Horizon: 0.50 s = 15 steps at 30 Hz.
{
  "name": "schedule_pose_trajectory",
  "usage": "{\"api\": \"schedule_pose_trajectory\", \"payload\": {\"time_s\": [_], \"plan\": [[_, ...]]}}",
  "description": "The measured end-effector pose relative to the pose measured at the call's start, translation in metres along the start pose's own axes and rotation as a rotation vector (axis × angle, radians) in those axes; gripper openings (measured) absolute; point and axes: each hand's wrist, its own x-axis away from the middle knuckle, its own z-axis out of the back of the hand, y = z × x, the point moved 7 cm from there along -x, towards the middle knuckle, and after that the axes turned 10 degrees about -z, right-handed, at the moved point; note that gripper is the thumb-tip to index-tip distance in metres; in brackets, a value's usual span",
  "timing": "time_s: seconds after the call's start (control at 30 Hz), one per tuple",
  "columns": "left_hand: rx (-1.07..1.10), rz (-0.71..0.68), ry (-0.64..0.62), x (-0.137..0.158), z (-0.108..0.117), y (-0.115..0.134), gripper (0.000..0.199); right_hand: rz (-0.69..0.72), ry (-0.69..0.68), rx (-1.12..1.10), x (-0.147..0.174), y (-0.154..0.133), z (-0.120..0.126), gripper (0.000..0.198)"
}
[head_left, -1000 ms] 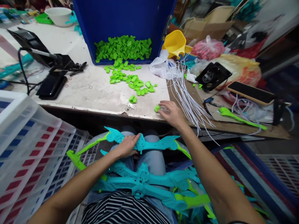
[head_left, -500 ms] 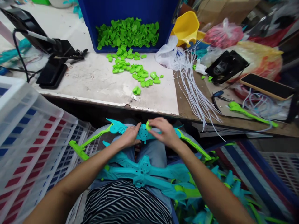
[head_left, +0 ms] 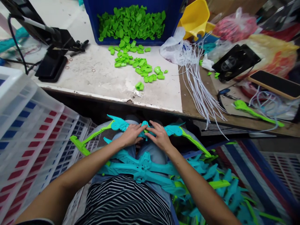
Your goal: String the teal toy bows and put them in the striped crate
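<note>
Across my knees lies a turquoise toy bow (head_left: 173, 130) with lime-green limbs. My left hand (head_left: 133, 134) is closed on its centre from the left. From the other side my right hand (head_left: 159, 135) presses a small green plastic piece (head_left: 145, 130) against the middle of the bow, its fingers closed on the piece and partly hiding it. The fingertips of both hands nearly meet there. Nearer my body, more turquoise bow bodies (head_left: 142, 168) rest crosswise on my lap.
A blue bin (head_left: 91, 18) with many green pieces (head_left: 133, 25) stands on the worktable (head_left: 89, 81); several lie spilled before it. White cords (head_left: 197, 84) hang over the edge. A white plastic basket (head_left: 44, 103) is at left, a heap of bow parts (head_left: 211, 193) at lower right.
My right hand has moved left and down, bringing the green piece from just above the bow's centre onto it. My left fingers have shifted to that spot. The view has tilted slightly.
</note>
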Motion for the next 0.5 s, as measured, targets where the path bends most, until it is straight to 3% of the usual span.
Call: {"api": "schedule_pose_trajectory", "payload": {"time_s": [0.1, 0.27, 0.4, 0.5], "plan": [[-0.047, -0.008, -0.029, 0.001, -0.003, 0.003, 0.065, -0.199, -0.051, -0.140, -0.002, 0.013, -0.005, 0.021], [-0.132, 0.016, -0.090, -0.002, -0.002, 0.006, 0.065, -0.441, -0.267, -0.185, -0.017, 0.031, -0.019, 0.056], [-0.198, 0.048, -0.137, -0.005, 0.002, 0.009, 0.065, -0.458, -0.336, -0.098, -0.023, 0.030, -0.019, 0.058], [-0.230, 0.070, -0.167, -0.010, 0.006, 0.012, 0.068, -0.368, -0.359, 0.032, -0.026, 0.014, -0.011, 0.045]]}}
